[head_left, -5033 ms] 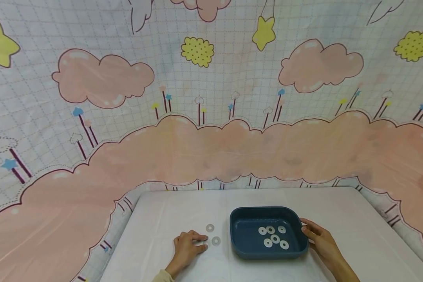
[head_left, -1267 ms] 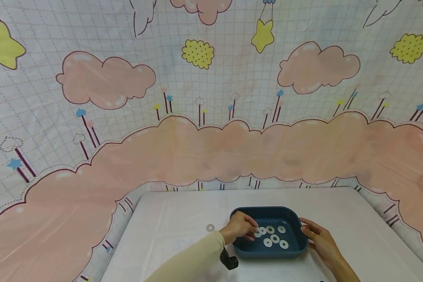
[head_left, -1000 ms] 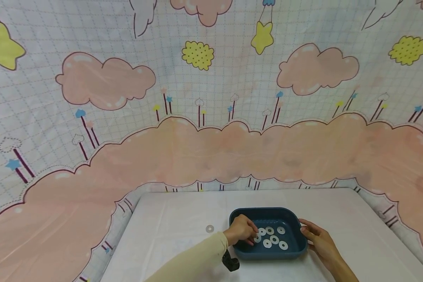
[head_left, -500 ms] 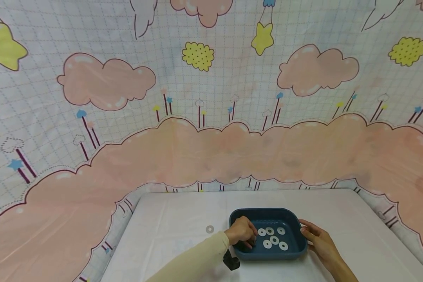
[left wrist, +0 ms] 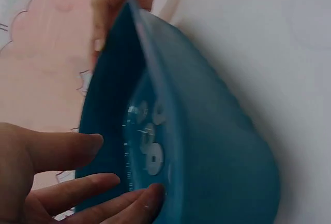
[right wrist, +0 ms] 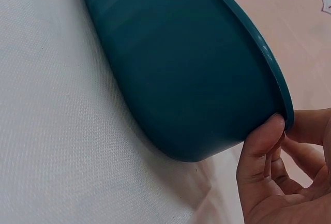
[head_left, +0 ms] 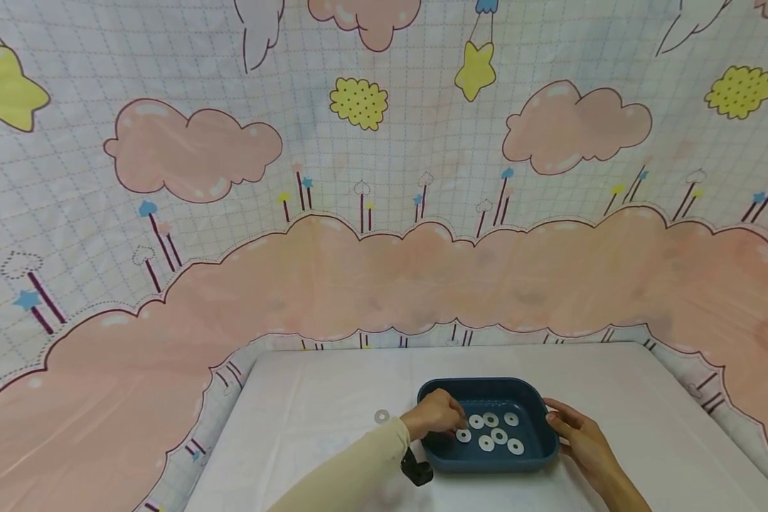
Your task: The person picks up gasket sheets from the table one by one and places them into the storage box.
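Note:
A dark blue plastic tray (head_left: 486, 466) stands on the table with several flat, pale washers (head_left: 499, 436) lying on its floor. My left hand (head_left: 436, 414) reaches over the tray's left wall. In the left wrist view its thumb and fingers (left wrist: 77, 151) are spread apart and hold nothing, above the washers inside. Just by those fingertips lies one washer (head_left: 464, 435). With thumb and fingers, my right hand (head_left: 581, 434) pinches the tray's right rim, as the right wrist view shows up close. Another washer (head_left: 382, 417) lies on the table left of the tray.
The white-covered table (head_left: 333, 384) spreads around the tray. Behind it hangs a patterned cloth (head_left: 390, 277) with pink clouds and stars. A black strap piece (head_left: 417, 469) sits at my left wrist, close to the tray's front left corner.
My left hand has moved from the table at the left into the tray. A washer beside it on the table is gone; one more lies in the tray, released. The right hand stays.

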A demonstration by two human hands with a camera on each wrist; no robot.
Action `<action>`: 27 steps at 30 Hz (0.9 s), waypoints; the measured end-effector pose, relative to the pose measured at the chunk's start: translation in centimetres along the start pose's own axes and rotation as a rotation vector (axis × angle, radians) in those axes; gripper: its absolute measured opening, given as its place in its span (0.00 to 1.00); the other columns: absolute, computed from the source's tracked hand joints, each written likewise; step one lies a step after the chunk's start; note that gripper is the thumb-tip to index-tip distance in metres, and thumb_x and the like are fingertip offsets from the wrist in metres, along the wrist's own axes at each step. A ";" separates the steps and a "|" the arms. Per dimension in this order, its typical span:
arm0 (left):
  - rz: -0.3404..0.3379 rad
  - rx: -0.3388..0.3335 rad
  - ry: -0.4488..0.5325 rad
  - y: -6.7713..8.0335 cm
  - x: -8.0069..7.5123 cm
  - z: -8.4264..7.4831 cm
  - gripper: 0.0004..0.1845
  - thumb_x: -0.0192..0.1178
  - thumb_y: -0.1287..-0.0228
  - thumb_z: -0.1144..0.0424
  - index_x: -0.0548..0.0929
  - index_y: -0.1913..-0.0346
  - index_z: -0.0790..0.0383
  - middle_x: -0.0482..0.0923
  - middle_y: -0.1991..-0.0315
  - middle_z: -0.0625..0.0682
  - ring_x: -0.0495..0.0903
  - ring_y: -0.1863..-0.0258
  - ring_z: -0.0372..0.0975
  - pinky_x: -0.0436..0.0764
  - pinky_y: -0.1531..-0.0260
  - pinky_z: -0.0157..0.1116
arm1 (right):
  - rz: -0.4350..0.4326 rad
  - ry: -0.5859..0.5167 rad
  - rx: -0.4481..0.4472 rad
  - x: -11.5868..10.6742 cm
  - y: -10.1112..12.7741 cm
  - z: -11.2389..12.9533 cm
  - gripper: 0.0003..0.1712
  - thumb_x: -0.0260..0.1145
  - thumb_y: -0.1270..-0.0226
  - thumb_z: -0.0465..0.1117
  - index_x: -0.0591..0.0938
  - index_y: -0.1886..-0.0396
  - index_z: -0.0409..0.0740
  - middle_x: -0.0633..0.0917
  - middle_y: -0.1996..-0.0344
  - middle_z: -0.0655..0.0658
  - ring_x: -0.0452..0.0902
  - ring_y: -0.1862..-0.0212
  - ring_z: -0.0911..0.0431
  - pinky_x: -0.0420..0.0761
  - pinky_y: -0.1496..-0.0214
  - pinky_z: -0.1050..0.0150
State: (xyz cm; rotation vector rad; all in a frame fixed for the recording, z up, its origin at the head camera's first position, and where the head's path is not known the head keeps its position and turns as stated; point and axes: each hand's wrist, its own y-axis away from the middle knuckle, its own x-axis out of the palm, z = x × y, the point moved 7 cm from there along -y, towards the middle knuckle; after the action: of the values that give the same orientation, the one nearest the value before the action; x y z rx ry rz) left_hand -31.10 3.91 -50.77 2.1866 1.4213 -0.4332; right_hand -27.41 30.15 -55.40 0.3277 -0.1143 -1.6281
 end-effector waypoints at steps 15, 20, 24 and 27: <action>0.048 0.105 0.223 1.7 -3.1 -1.5 0.15 0.65 0.37 0.66 0.84 0.49 0.69 0.85 0.58 0.55 0.88 0.59 0.51 0.86 0.55 0.46 | 0.003 0.011 -0.006 -0.1 0.1 0.2 0.31 0.59 0.26 0.44 0.65 0.27 0.41 0.76 0.58 0.54 0.72 0.53 0.60 0.83 0.54 0.66; 0.024 0.127 0.281 2.8 -4.7 -1.6 0.14 0.65 0.37 0.66 0.84 0.49 0.66 0.85 0.56 0.56 0.87 0.59 0.48 0.86 0.53 0.46 | -0.001 0.019 -0.001 -0.1 0.0 0.1 0.32 0.60 0.26 0.45 0.65 0.27 0.41 0.77 0.56 0.53 0.72 0.51 0.58 0.83 0.53 0.66; 0.021 0.147 0.319 3.5 -5.7 -1.4 0.15 0.65 0.36 0.64 0.84 0.47 0.64 0.85 0.52 0.58 0.87 0.58 0.46 0.85 0.52 0.45 | -0.006 0.020 0.003 -0.1 -0.1 0.0 0.31 0.60 0.26 0.45 0.66 0.27 0.42 0.77 0.55 0.52 0.71 0.50 0.56 0.83 0.53 0.65; 0.023 0.168 0.346 3.9 -6.4 -1.3 0.16 0.64 0.35 0.64 0.83 0.46 0.64 0.85 0.51 0.58 0.87 0.56 0.45 0.85 0.51 0.45 | -0.006 0.018 0.003 0.0 -0.1 -0.1 0.31 0.60 0.26 0.44 0.66 0.27 0.42 0.77 0.55 0.51 0.71 0.49 0.56 0.83 0.53 0.65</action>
State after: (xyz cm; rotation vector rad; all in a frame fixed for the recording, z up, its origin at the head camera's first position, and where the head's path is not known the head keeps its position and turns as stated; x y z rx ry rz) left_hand -30.14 -1.51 -45.54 2.5036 1.5831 -0.1750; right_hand -27.53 30.20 -55.49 0.3448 -0.1018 -1.6312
